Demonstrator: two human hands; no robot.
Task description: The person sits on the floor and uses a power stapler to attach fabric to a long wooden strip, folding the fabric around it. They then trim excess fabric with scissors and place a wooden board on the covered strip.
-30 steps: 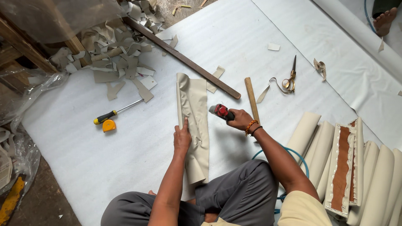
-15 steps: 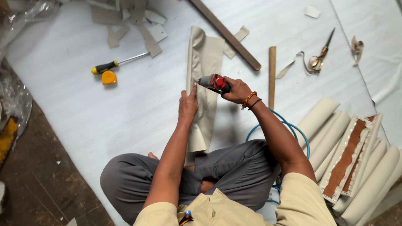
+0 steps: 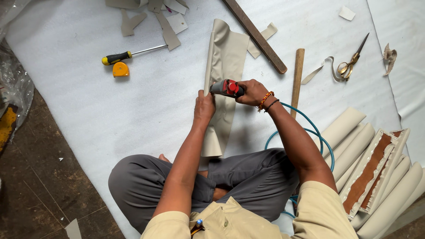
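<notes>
We sit cross-legged on the floor with a long beige covered panel (image 3: 226, 79) running away from our lap across the white foam sheet (image 3: 88, 110), its near end resting against our knees. The risk here is to the left hand (image 3: 204, 107): it presses the panel's left edge just beside the nose of the red and grey air stapler (image 3: 226, 87), so a slip of the tool or a shot fired off line could catch a finger. The loose beige covering could also shift or wrinkle under the tool if that hand eases its pressure, and the blue air hose (image 3: 310, 132) curling by our right arm could tug the stapler off its mark.

The left hand is nearly flat, fingers curled lightly over the panel's edge, pinning rather than gripping. The right hand (image 3: 251, 92) is closed firmly around the stapler's body, holding it sideways over the panel; we cannot quite tell whether the nose touches the covering, since the hands hide it.

To the far left lie a yellow and black screwdriver (image 3: 133, 55) and a small orange tape measure (image 3: 120, 69). A dark wooden batten (image 3: 256, 35) and a lighter wooden stick (image 3: 296, 79) lie to the right of the panel, with scissors (image 3: 352, 62) beyond. Finished beige rolls (image 3: 376, 177) are stacked at the near right.
</notes>
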